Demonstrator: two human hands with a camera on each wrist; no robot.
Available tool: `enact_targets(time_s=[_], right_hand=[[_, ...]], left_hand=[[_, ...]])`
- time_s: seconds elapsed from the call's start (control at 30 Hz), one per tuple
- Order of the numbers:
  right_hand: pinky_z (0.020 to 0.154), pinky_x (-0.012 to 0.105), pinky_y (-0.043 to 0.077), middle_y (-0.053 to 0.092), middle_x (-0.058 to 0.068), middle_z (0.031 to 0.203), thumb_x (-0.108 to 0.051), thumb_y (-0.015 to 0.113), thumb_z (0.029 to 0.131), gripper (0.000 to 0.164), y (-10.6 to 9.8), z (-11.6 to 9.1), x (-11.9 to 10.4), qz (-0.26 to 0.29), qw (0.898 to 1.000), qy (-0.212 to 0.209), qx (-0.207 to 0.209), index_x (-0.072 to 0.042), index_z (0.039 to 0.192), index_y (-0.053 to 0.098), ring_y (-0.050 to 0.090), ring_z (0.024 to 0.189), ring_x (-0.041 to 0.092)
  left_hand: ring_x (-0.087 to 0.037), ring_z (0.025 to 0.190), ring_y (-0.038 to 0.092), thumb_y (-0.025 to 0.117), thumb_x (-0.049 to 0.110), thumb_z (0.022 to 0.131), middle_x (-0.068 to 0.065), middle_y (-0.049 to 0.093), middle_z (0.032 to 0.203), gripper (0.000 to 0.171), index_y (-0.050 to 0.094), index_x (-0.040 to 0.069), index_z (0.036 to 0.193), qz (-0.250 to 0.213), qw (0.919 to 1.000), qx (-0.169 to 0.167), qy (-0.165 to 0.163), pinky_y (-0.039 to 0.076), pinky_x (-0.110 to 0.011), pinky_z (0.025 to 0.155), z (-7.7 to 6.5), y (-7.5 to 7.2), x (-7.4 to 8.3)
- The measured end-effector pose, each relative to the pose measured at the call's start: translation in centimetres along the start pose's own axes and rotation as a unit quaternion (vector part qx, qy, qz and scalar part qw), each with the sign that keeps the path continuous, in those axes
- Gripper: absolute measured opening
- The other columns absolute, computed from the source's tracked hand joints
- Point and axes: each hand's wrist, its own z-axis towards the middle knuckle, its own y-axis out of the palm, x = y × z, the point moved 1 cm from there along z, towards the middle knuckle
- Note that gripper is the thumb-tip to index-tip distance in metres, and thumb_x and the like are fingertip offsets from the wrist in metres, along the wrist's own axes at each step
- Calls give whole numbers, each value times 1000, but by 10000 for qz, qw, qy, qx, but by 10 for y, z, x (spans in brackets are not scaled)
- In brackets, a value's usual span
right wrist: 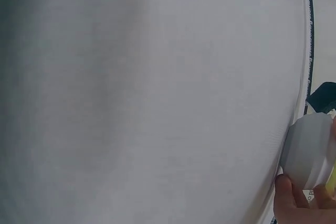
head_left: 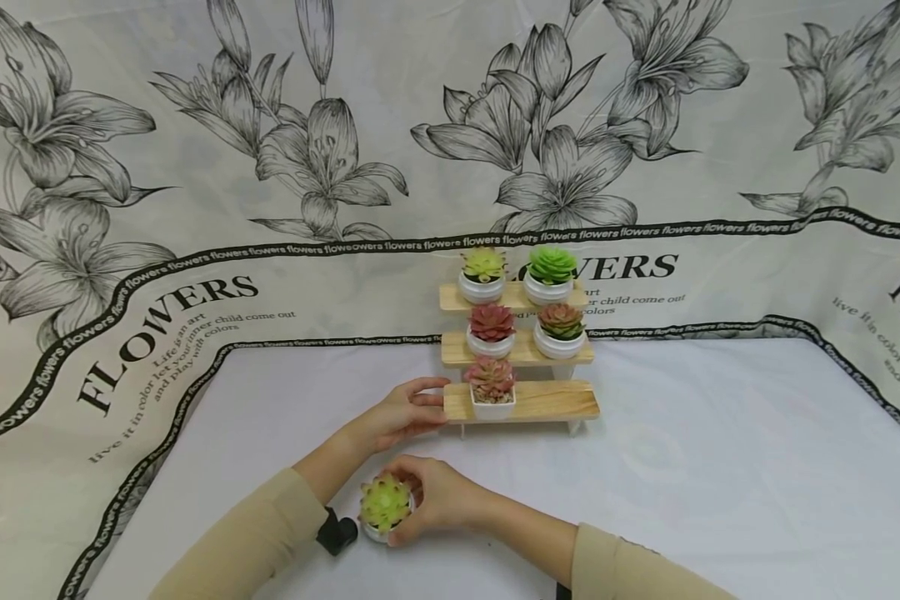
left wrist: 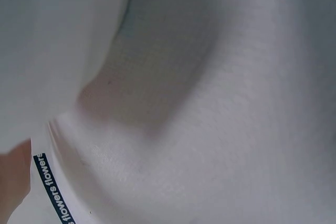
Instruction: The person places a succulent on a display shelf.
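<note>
My right hand (head_left: 450,497) grips a small potted succulent (head_left: 386,502), yellow-green with reddish leaf tips, by its round white pot, low over the white cloth. In the right wrist view, fingers curl round that white pot (right wrist: 306,150) at the right edge. Beyond it, my left hand (head_left: 399,414) touches the left end of a three-step wooden display stand (head_left: 551,401) with fairly straight fingers. On the lowest step, toward the left, sits a pink succulent (head_left: 492,389) in a squarish white pot. The left wrist view shows mostly blurred cloth, with a bit of hand (left wrist: 13,177).
A red succulent (head_left: 491,330) and a reddish-green succulent (head_left: 561,329) stand on the middle step. On the top step are a yellow-green succulent (head_left: 482,274) and a bright green one (head_left: 551,275). Flower-printed fabric (head_left: 345,300) hangs behind the white-covered table (head_left: 720,467).
</note>
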Motion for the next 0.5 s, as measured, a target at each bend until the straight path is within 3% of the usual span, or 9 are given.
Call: enact_targets(time_s=[0.23,0.5], right_hand=[[68,19,45,57,-7,99,-7,83,66,55,-1,-3,1,-222,9997,-88,-10,-13,114,57,51,79,6],[77,21,47,57,-10,100,-11,83,66,54,-12,-15,5,-386,9990,-197,-72,-14,114,58,52,88,4]], left_hand=[[-14,90,60,55,-11,86,-14,54,115,60,33,-1,141,33,10000,25,-24,52,-28,83,-1,1,0],[-15,91,60,56,-10,86,-16,54,118,60,34,0,141,76,9999,98,-80,52,-27,83,0,1,1]])
